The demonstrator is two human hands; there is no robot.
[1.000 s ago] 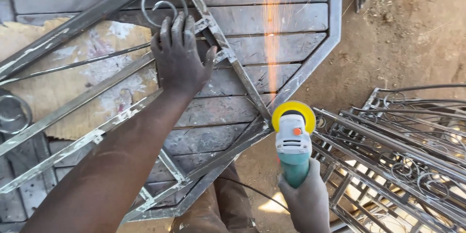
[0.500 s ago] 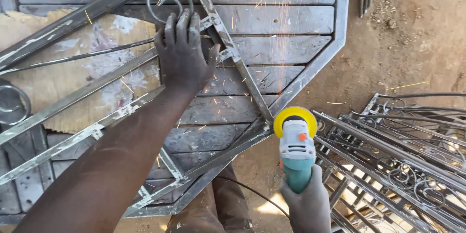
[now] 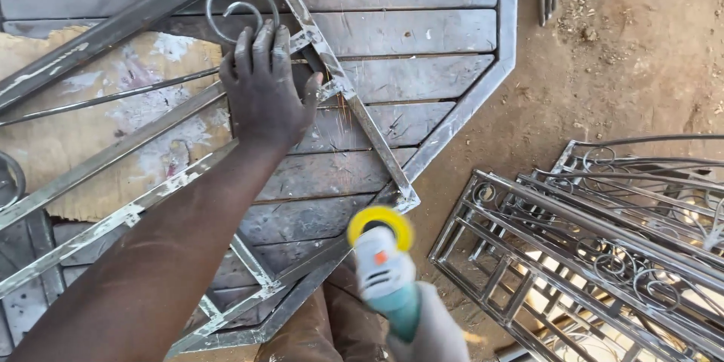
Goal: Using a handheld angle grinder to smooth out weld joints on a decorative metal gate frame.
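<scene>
While left hand [image 3: 265, 94] presses frame [image 3: 343, 94], fingers spread | right hand [image 3: 434, 332] cut off, gripping blurred grinder [image 3: 381, 260]

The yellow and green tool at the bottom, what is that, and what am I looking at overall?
This is one view from a camera on a person's head, looking down at their own bare hands. The right hand grips a handheld grinder with a yellow guard, blurred here. The left hand presses flat on a metal frame of welded bars with a scroll, lying on a plank table. To the right, more metal grilles are stacked on the dirt ground.
</scene>
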